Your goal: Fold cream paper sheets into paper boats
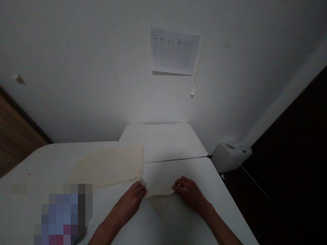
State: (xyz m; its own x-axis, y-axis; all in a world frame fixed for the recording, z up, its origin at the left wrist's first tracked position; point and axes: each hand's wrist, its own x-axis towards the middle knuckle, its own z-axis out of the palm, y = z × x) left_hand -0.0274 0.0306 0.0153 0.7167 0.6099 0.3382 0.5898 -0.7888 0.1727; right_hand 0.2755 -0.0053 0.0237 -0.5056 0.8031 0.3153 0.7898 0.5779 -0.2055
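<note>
A small piece of cream cloth (160, 200) stretches between my two hands over the white table, its lower part forming a point toward me. My left hand (136, 194) pinches the cloth's left end. The right end is pinched by my right hand (186, 190), with the fingers curled. Left of my hands, a larger flat stack of cream cloth (109, 165) lies on the table, and its right edge comes close to my left hand.
White tables (163, 141) stand together against the wall. A printed sheet with a grid (173, 51) hangs there, beside a strip of tape (198, 71). On the floor at right sits a white plastic jerrycan (228, 156). The lower left corner is blurred out.
</note>
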